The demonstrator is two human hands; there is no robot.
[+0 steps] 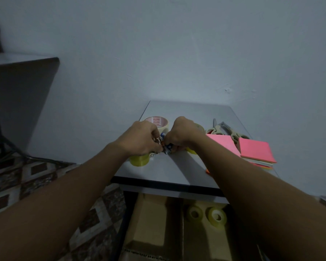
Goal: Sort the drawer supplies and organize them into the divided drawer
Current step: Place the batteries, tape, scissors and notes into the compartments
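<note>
Left hand (139, 137) and right hand (183, 132) met mid-bench (177, 166), fingers of both curled, pinching small clips (159, 141) just near of tape roll (158, 121).

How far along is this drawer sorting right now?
Early on. Done: two clear tape rolls lie in one drawer compartment. In hand: the left hand and right hand grip small supplies on the table. Left: the masking tape, a yellowish tape roll, the scissors and pink sticky notes wait there.
</note>
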